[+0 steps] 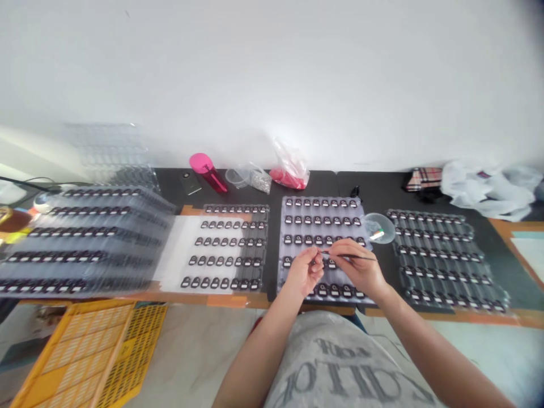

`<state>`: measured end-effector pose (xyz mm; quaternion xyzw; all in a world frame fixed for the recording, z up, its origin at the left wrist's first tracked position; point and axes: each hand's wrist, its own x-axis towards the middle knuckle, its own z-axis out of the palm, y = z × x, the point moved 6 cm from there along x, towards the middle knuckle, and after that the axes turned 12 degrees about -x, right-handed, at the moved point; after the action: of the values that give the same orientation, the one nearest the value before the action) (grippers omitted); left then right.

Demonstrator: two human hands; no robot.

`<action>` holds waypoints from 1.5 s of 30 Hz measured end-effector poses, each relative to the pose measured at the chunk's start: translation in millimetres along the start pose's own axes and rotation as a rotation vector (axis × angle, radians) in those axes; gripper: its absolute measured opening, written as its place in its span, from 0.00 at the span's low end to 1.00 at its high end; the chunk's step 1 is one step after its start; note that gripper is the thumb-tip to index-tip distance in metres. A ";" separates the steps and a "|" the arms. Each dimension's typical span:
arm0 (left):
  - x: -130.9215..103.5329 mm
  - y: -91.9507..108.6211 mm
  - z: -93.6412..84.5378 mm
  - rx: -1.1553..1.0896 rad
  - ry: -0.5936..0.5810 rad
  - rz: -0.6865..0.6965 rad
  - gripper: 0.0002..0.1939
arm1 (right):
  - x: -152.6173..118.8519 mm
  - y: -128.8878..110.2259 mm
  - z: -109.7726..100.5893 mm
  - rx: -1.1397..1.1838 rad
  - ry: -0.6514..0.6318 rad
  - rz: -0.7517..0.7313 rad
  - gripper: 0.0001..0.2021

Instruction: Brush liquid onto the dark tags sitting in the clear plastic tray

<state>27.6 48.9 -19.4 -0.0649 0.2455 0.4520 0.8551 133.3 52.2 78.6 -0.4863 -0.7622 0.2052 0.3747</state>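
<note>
My right hand (pixel 359 264) pinches a thin dark stick-like tool (pixel 357 256), its tip pointing left toward my left hand. My left hand (pixel 305 272) is closed, thumb and fingertips pressed together at the tool's tip; whatever it holds is too small to make out. Both hands are above a transparent plastic tray (pixel 301 229) with rows of small black parts, each bearing a white label. Part of the lower rows is hidden by my hands. Just right of this tray lies a round transparent lid or dish (pixel 379 228) with a small white and green item in it.
Similar trays stand on both sides: one on the left (pixel 232 243), one on the right (pixel 446 260), and a tall stack (pixel 123 238) farther left. Behind are a pink bottle (pixel 209 171), a phone (pixel 191 184), bags (pixel 291 173) and a tub (pixel 238 178). A yellow crate (pixel 85 351) sits below the table.
</note>
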 end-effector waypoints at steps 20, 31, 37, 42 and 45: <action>11.3 29.4 -42.0 0.488 0.251 0.264 0.12 | 9.2 83.7 48.8 0.033 0.069 0.361 0.09; 22.0 29.7 -52.0 0.666 0.293 0.253 0.17 | 18.2 87.2 63.6 -0.118 0.014 0.229 0.05; 28.6 31.6 -50.0 0.816 0.291 0.260 0.21 | 18.8 87.4 65.1 -0.116 0.005 0.221 0.04; 33.4 32.4 -51.1 0.911 0.269 0.289 0.20 | 20.0 86.4 65.3 -0.126 0.007 0.203 0.04; 35.6 31.8 -52.3 0.957 0.246 0.308 0.18 | 19.7 86.1 66.3 -0.125 -0.001 0.199 0.04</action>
<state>-0.1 76.4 -78.5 0.3176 0.5301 0.3988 0.6776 128.0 111.3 -14.4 -0.5819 -0.7216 0.1938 0.3211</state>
